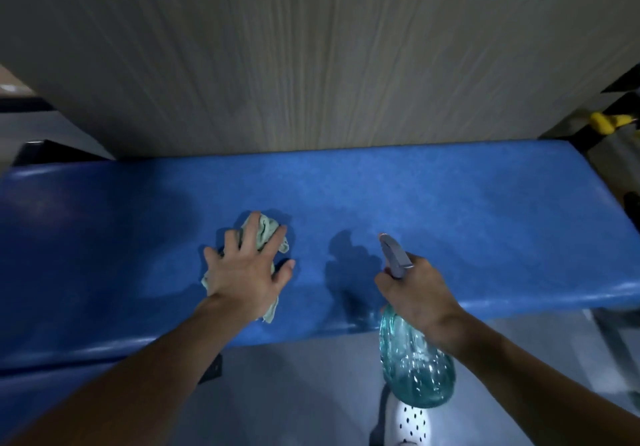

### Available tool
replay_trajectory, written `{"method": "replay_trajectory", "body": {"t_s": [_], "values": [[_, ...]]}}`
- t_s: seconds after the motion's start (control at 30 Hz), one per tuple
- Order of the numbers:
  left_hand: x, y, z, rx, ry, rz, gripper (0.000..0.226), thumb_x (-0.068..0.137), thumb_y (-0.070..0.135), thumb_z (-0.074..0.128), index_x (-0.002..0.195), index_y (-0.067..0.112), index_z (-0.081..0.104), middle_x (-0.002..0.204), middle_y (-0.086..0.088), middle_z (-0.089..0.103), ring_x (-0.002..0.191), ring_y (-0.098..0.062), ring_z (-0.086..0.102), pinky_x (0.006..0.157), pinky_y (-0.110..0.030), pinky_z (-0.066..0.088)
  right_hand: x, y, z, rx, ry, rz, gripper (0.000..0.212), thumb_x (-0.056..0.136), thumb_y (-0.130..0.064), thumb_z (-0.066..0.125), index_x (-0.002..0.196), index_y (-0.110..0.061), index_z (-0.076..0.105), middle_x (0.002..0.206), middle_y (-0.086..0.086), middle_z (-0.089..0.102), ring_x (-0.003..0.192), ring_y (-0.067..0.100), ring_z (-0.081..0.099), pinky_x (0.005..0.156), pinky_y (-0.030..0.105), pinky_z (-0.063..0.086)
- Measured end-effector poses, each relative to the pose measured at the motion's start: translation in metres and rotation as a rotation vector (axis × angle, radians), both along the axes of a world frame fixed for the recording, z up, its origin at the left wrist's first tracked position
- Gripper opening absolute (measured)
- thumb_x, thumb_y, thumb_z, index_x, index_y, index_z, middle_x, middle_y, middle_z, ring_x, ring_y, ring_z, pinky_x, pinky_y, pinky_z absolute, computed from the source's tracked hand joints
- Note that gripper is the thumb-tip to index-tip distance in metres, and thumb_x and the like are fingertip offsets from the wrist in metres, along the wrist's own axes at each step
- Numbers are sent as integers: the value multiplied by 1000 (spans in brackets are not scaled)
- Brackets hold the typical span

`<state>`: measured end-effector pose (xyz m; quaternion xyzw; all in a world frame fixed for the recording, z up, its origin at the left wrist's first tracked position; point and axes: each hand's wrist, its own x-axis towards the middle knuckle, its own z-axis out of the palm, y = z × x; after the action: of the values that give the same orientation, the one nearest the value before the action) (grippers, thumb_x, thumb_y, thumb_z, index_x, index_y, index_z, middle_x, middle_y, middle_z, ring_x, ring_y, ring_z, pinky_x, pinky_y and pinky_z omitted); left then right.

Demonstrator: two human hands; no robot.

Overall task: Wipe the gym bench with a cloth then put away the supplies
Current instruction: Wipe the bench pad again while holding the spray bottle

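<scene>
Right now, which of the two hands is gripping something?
The right hand: its fingers curl round the spray bottle. The left hand only presses flat, fingers spread, on the cloth on the blue bench.

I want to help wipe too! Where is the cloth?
In the head view, the cloth lies crumpled on the blue bench, under the left hand, left of the spray bottle.
</scene>
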<state>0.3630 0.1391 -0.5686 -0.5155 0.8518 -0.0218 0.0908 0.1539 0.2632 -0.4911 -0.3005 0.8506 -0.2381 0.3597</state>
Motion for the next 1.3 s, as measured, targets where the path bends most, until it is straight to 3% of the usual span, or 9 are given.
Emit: {"method": "replay_trajectory", "body": {"t_s": [0.23, 0.37, 0.5, 0.67, 0.8, 0.93, 1.1, 1.2, 1.3], "values": [[66, -4, 0, -17, 24, 116, 61, 94, 66, 20, 152, 49, 11, 160, 1, 5, 126, -29, 26, 93, -55, 35, 56, -31, 4, -4, -186, 94, 42, 60, -33, 52, 94, -11, 60, 67, 0, 52, 60, 21, 51, 73, 56, 58], [112, -6, -5, -22, 42, 191, 59, 94, 66, 24, 150, 52, 15, 162, 0, 7, 129, -30, 27, 95, -55, 34, 95, -52, 2, 2, -204, 187, 13, 76, -24, 56, 75, -13, 49, 60, -3, 42, 52, 18, 39, 60, 33, 50], [151, -5, -9, -77, 67, 261, 55, 92, 63, 40, 146, 50, 36, 159, -2, 23, 123, -32, 35, 88, -55, 38, 121, -64, -9, 8, -136, 236, 10, 85, -21, 55, 76, -23, 51, 65, -3, 49, 60, 25, 61, 55, 26, 39], [186, -2, -2, -72, 85, 307, 55, 92, 62, 41, 144, 49, 35, 159, -2, 20, 122, -31, 35, 84, -54, 39, 155, -78, -11, 9, -121, 299, 2, 83, -28, 57, 83, -26, 56, 77, -1, 60, 77, 31, 72, 73, 39, 54], [212, 6, 2, 7, 77, 366, 53, 96, 65, 24, 146, 51, 15, 161, 2, -4, 131, -30, 24, 91, -54, 35, 190, -96, -5, 21, -173, 376, 27, 72, -31, 57, 93, -13, 60, 73, 0, 52, 72, 36, 68, 78, 43, 57], [235, 12, 2, 48, 47, 462, 54, 95, 67, 17, 147, 53, 9, 162, 2, -10, 133, -30, 21, 94, -53, 32, 229, -121, -3, -40, -200, 514, 21, 64, -35, 53, 83, -31, 61, 70, -1, 48, 67, 37, 62, 80, 53, 58], [265, 33, 2, 52, 19, 612, 57, 96, 65, 14, 150, 53, 0, 163, 1, -13, 135, -29, 18, 95, -52, 31, 273, -152, -2, -89, -147, 704, 14, 75, -33, 56, 65, -31, 47, 65, -2, 43, 69, 32, 66, 61, 35, 52], [282, 56, 2, 54, 40, 754, 57, 97, 64, 18, 150, 54, 1, 163, 3, -12, 136, -27, 16, 96, -51, 28, 293, -164, -2, -120, -68, 784, 10, 86, -26, 55, 90, -34, 60, 83, 8, 59, 80, 35, 69, 72, 38, 55], [295, 82, -3, -8, 106, 877, 56, 96, 63, 24, 151, 53, 15, 163, 1, 3, 133, -28, 23, 94, -51, 31, 306, -166, 2, -92, -60, 799, 15, 83, -31, 58, 71, -23, 54, 75, 7, 56, 73, 29, 63, 68, 34, 50]]}}
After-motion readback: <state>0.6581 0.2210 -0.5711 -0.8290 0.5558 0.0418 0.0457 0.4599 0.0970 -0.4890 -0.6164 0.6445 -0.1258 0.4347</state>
